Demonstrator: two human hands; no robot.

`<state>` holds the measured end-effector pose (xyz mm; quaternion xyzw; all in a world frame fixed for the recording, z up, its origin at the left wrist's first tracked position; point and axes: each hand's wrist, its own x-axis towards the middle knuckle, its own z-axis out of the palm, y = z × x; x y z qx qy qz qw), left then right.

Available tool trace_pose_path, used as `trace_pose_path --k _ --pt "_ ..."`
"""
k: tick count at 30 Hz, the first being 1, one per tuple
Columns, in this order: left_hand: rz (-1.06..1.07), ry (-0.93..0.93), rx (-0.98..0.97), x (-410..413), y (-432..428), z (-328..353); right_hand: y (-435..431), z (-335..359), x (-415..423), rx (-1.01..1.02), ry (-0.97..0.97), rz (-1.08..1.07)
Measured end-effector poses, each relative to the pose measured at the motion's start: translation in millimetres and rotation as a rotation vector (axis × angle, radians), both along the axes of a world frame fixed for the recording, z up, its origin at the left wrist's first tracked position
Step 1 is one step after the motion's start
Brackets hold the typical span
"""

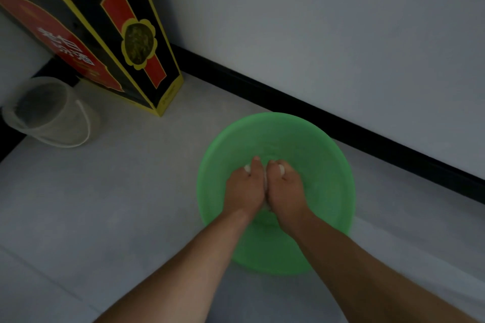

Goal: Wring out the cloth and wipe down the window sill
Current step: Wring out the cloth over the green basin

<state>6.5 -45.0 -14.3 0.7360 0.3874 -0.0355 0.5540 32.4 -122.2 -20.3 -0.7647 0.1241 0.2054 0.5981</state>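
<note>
Green basin (pixel 328 155) on pale floor; left hand (pixel 245 187) and right hand (pixel 286 189) clenched together on white cloth (pixel 281 168) over it; hard twisting near rim could splash or tip basin.

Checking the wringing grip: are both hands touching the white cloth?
Touching. The head view shows the left hand and right hand clenched around the white cloth over the green basin.
</note>
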Motion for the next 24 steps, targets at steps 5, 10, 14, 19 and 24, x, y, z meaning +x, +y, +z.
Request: trace_pose_path --k 5,10,14,19,24 --pt "0.049 -0.016 -0.160 0.8 0.0 2.4 -9.0 5.2 2.2 0.084 0.084 0.010" --pt "0.025 -0.227 -0.461 -3.4 7.6 9.3 -24.2 17.6 15.4 0.207 0.007 0.049" --pt "0.102 -0.190 -0.213 0.5 -5.2 10.4 -9.5 17.9 7.9 0.106 -0.070 0.004" --pt "0.106 -0.173 -0.108 -4.2 -8.7 9.9 3.1 21.0 -2.4 0.123 -0.059 -0.064" --pt "0.062 -0.167 -0.047 -0.1 -5.3 12.3 5.1 22.5 3.4 0.118 -0.057 -0.055"
